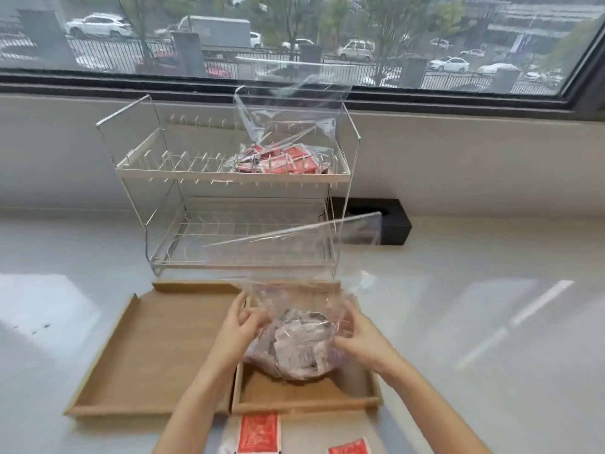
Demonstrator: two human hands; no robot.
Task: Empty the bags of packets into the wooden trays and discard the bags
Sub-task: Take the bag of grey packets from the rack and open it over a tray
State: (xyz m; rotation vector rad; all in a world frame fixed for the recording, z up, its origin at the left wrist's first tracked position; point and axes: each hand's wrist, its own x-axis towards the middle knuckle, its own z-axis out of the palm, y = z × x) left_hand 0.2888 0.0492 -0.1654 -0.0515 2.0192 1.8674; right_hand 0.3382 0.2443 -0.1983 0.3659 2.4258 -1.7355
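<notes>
Nearest the lens, cut off by the bottom edge: two red packets (258, 432) on the counter (491, 322), one left, one right, only partly seen. Then by size. Window (294, 34) across the top, blurred cars and fence beyond. Pale counter filling the rest, streaked with glare at right. Two-tier wire rack (229, 178) at centre, standing behind the trays; upper shelf holding a clear bag of red packets (281, 158), its open top standing up and hard to trace against the glass; lower shelf seen only through wire and plastic. Black box (393, 221) behind the rack at right, half veiled by film. Left tray (147, 355), wooden, lying flat, its right edge hidden by a forearm. Right tray (294, 394) touching it side by side, far end covered by the load above. Clear bag (294, 339) of pale packets sitting in or just over the right tray; contact with the floor of the tray not clear; upper film rising in front of the rack, edges nearly invisible. Left hand (239, 322) curled on the bag's left side, fingers pinching the film. Right hand (357, 339) curled on the right side, likewise gripping plastic. Print on the pale packets too blurred to read.
</notes>
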